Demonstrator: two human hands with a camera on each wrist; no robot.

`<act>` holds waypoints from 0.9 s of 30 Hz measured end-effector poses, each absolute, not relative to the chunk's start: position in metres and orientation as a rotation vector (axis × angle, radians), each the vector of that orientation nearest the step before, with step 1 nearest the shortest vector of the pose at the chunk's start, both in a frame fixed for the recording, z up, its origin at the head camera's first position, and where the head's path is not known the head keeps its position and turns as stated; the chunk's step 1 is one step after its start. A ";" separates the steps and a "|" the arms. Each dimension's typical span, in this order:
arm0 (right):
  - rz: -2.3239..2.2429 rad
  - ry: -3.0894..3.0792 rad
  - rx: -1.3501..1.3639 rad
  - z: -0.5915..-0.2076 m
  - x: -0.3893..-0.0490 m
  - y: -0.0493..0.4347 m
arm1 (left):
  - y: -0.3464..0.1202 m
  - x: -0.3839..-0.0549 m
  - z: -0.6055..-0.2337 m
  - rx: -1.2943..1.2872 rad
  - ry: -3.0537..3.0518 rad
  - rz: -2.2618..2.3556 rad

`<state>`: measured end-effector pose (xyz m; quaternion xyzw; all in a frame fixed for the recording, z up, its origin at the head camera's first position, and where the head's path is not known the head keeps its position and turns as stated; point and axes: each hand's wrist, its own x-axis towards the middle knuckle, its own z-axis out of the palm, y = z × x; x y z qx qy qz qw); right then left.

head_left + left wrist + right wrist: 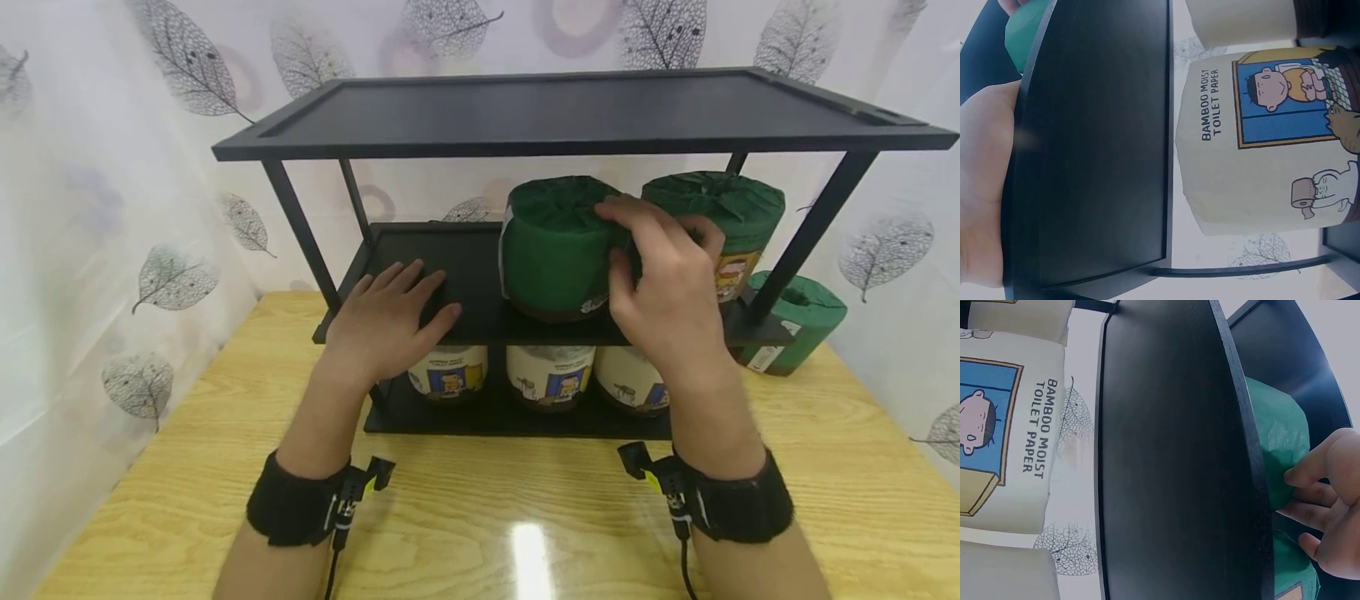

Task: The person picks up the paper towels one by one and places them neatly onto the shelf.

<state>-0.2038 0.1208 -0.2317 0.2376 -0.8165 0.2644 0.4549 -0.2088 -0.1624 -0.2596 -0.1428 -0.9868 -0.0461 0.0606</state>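
My right hand holds a green-wrapped toilet paper roll by its right side, fingertips at the top edge and thumb lower down. That roll stands upright on the middle board of a black shelf. In the right wrist view, the thumb and fingers press the green wrapping. A second green roll, with a cartoon label, stands to the right, partly behind the right hand. My left hand lies with fingers extended over the left end of the middle board, holding nothing.
Several cream toilet paper rolls with cartoon labels stand on the bottom board. The shelf's top board spans above both hands on slim posts. Another green roll sits on the wooden table beyond the shelf's right end.
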 end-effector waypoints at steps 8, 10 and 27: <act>0.637 -2.024 0.575 -0.232 -0.203 0.122 | -0.161 -0.209 -0.259 -0.438 -2.984 -0.144; 0.637 -2.022 0.574 -0.231 -0.202 0.121 | -0.161 -0.209 -0.258 -0.439 -2.985 -0.145; 0.578 -1.988 0.628 -0.234 -0.201 0.118 | -0.162 -0.208 -0.260 -0.437 -2.980 -0.140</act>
